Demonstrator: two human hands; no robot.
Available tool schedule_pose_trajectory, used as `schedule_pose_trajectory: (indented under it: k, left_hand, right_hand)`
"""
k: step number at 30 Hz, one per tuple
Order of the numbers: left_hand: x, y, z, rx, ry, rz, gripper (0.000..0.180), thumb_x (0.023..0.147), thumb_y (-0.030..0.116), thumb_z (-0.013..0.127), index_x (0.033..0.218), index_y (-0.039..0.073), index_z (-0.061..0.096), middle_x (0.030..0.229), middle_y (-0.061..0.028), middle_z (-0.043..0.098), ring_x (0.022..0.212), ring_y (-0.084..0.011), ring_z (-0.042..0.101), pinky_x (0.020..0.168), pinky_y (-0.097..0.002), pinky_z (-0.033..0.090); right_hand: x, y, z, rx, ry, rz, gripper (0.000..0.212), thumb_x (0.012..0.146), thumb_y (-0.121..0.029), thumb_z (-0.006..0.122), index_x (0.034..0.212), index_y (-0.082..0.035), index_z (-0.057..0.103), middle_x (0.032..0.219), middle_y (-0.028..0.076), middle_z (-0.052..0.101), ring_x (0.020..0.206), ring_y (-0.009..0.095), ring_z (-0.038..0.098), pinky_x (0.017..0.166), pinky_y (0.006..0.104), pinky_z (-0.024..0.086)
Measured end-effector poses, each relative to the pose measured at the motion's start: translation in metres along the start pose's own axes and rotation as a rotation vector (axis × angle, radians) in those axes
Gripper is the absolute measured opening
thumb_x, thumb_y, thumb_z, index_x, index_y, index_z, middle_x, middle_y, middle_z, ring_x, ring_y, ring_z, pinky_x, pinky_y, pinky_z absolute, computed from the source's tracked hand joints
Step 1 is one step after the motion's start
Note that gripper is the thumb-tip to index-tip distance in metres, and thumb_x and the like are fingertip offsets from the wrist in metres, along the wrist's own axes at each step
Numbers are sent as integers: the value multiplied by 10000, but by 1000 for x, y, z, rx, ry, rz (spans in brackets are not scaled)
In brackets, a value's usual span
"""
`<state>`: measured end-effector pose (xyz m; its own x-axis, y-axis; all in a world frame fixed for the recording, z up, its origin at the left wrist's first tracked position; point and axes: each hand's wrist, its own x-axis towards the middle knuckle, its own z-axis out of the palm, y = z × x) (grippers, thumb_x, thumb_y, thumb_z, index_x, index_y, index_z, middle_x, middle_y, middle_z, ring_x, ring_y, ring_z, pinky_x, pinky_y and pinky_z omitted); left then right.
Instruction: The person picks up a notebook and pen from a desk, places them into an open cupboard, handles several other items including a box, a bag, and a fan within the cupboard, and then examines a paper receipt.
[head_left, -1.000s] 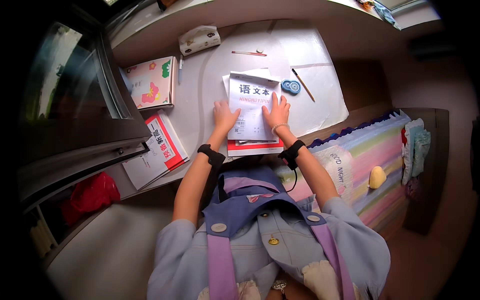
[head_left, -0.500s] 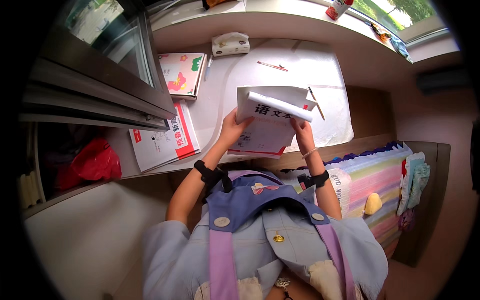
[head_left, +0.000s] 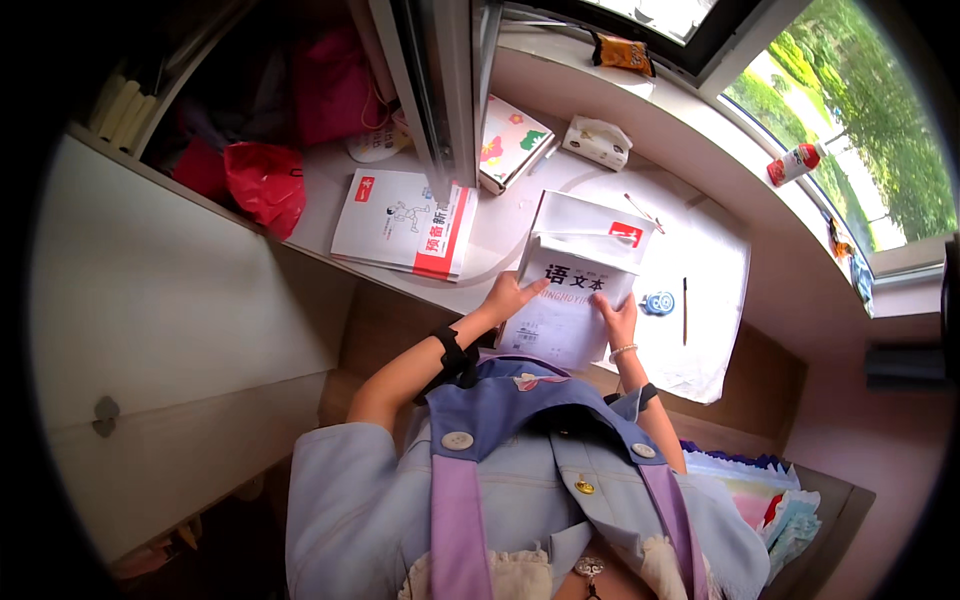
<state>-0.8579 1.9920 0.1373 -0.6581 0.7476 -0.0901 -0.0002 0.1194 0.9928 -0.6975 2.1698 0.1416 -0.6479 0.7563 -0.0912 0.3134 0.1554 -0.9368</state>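
My left hand [head_left: 512, 298] and my right hand [head_left: 618, 320] grip the two sides of a pale exercise book [head_left: 560, 325] with large black characters on its cover. Both thumbs press on that cover. Behind its upper edge stands another white booklet [head_left: 570, 212] with a red label, in the same hold. They are held at the desk's front edge, close to my chest. My fingers under the books are hidden. Just right of my right hand lie a small blue rounded item [head_left: 658, 303], perhaps a correction tape, and a dark pencil [head_left: 685, 312].
To the left, white and red workbooks [head_left: 400, 225] are stacked beside a window frame [head_left: 440, 90] that juts over the desk. Farther back are a flowered box [head_left: 510, 145], a tissue pack [head_left: 598, 142] and a reddish pencil [head_left: 645, 212]. A red bag [head_left: 265, 185] fills the left shelf.
My view has turned left. The rolled-over upper part of the exercise book now lies flatter, its cover facing me. The blue item beside my right hand has come into sight.
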Motion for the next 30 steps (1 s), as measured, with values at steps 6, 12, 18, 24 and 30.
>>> schedule_pose_trajectory:
  k: [6, 12, 18, 24, 30]
  left_hand:
    - [-49, -49, -66, -318, 330, -189, 298, 831, 222, 606, 984, -35, 590, 894, -50, 614, 748, -104, 566, 653, -240, 453]
    - [-58, -47, -158, -725, 709, -168, 433, 857, 302, 572, 1122, -36, 520, 1068, -87, 576, 945, -160, 559, 799, -275, 449]
    - [-5, -40, -198, -867, 832, -242, 572, 825, 403, 592, 1196, -11, 459, 1199, -88, 494, 1060, -202, 491, 864, -303, 415]
    - [-30, -4, -271, -403, -220, -890, 384, 866, 331, 510, 997, -27, 546, 854, -136, 627, 713, -173, 607, 617, -240, 486]
    - [38, -26, -357, 613, 537, -241, 517, 767, 368, 595, 1019, -76, 518, 996, -239, 570, 959, -338, 556, 807, -387, 447]
  right_hand:
    - [11, 18, 88, -89, -371, 27, 533, 739, -330, 688, 1087, 27, 500, 937, 175, 607, 828, 227, 596, 731, 327, 472]
    - [32, -59, 145, 69, -781, 88, 487, 779, -271, 663, 1135, -8, 460, 840, 98, 609, 719, 132, 584, 611, 269, 464]
    - [68, -66, 207, 247, -456, 252, 469, 821, -345, 609, 1142, -30, 478, 889, 41, 578, 797, 113, 539, 700, 251, 439]
    - [106, 25, 255, -119, -411, 425, 520, 808, -374, 541, 1094, 58, 510, 1138, 245, 515, 994, 393, 494, 816, 415, 410]
    - [77, -32, 308, -600, 24, 195, 682, 708, -473, 636, 1130, 37, 472, 1000, 256, 571, 971, 396, 515, 830, 432, 412]
